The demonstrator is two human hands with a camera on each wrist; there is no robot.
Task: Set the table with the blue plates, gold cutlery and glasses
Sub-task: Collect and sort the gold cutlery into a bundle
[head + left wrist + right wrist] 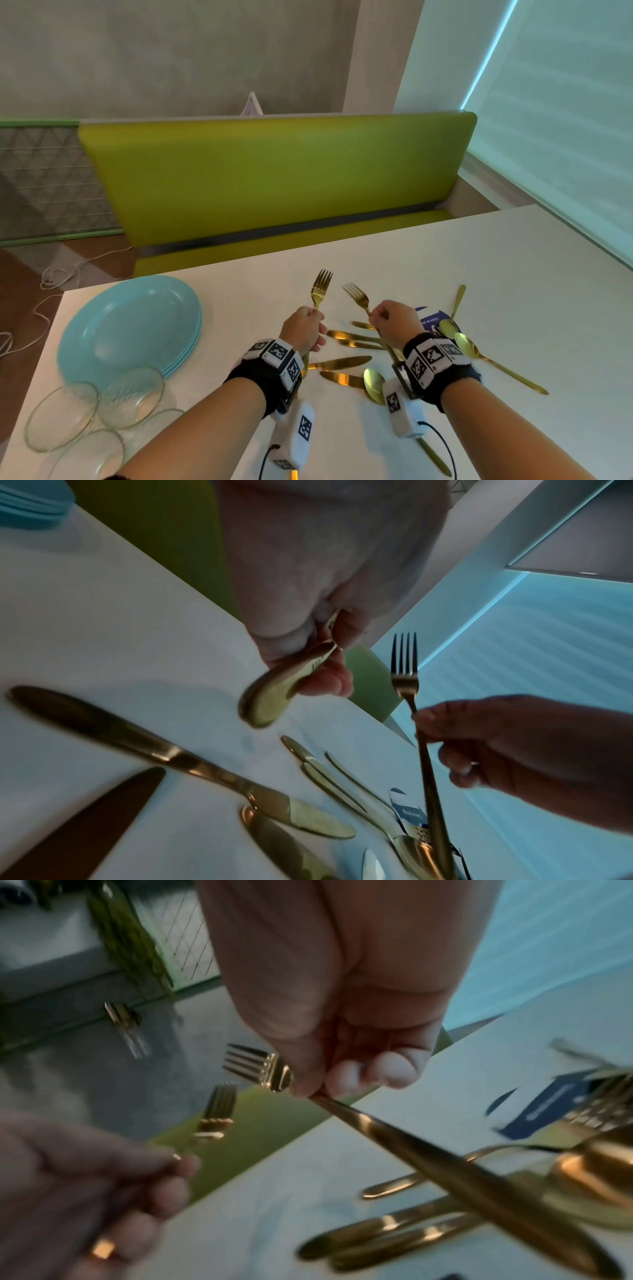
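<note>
My left hand (303, 330) grips a gold fork (320, 287) by its handle, tines up, above the white table (479, 260). My right hand (394, 323) holds a second gold fork (358, 296) the same way, tines tilted left. The left wrist view shows my left hand (325, 631) around the handle end (274, 696) and the right hand's fork (405, 669). In the right wrist view my right hand (342, 1042) pinches its fork (260, 1069). Gold knives (342, 363) and spoons (469, 346) lie scattered below both hands. A stack of blue plates (130, 329) sits at the left, glass bowls (96, 411) in front of it.
A green bench (274, 178) runs along the table's far side. A dark blue label (428, 320) lies under the cutlery near my right hand. White cables (51, 281) trail on the floor at the left. A window blind (565, 120) is at the right.
</note>
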